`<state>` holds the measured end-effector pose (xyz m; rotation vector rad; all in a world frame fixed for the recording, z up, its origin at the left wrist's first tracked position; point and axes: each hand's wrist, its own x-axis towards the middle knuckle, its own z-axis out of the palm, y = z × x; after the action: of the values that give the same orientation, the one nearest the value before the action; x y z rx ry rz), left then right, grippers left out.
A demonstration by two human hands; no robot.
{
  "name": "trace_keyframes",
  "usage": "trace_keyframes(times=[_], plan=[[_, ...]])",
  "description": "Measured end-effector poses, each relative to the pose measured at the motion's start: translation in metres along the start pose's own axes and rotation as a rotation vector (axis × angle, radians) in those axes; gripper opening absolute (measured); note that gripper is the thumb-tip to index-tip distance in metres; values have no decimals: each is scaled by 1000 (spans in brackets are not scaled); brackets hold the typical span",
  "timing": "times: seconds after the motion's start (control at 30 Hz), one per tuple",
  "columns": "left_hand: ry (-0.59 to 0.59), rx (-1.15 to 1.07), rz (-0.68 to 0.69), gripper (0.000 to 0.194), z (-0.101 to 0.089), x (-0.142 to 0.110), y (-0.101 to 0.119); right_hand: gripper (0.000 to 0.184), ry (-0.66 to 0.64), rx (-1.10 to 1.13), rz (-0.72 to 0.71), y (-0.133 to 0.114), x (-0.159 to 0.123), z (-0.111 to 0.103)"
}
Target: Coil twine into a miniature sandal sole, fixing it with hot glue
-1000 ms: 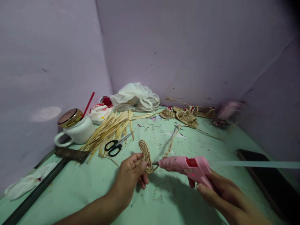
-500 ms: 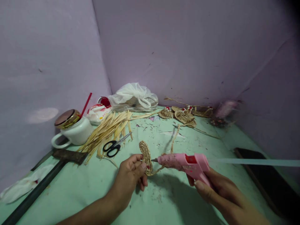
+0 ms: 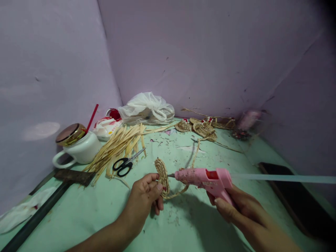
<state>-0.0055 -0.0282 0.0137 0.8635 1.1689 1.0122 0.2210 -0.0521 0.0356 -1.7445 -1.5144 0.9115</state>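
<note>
Glue gun (image 3: 203, 177), gripped in the right hand (image 3: 241, 207), has its nozzle (image 3: 172, 175) nearer twelve o'clock along the coiled braid (image 3: 163, 174) than a second ago; gluing seems to be advancing. Over the worktop (image 3: 162, 238), the left hand (image 3: 145, 193) pinches the braid's seven-o'clock side; its loose tail (image 3: 179, 194) leaves around four.

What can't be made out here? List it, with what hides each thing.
All in the head view:
- Lower part of the coiled braid: partly covered by the left hand.
- Grip of the pink glue gun: mostly hidden by the right hand.
- Far end of the glue stick: cut off by the right edge.
- Contents of the white bag: hidden by its folds.
- Pink item at the back right: blurred.
</note>
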Motion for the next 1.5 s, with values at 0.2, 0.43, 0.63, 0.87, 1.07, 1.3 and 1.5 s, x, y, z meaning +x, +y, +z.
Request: trace_keyframes(times=[0.2,0.43,0.63,0.87,1.07,1.3,1.5], plan=[[-11,25,24,40,-2,1,-3,42,-52,-7,-50,-13,1,-3],[-29,38,7,40,-1,1,-2,34,-42,19,-108,-20,1,-2],[-19,17,7,37,-1,0,-1,42,-84,13,-99,-17,3,-3],[-9,0,-3,39,0,1,0,36,-130,89,-62,-19,3,-7],[-9,12,1,38,0,0,-1,41,-119,103,-66,-19,2,-5],[-28,30,13,41,-1,1,-2,34,-81,64,-109,-21,2,-2],[-37,56,25,37,-3,1,-5,35,-49,121,-110,-18,1,-1]])
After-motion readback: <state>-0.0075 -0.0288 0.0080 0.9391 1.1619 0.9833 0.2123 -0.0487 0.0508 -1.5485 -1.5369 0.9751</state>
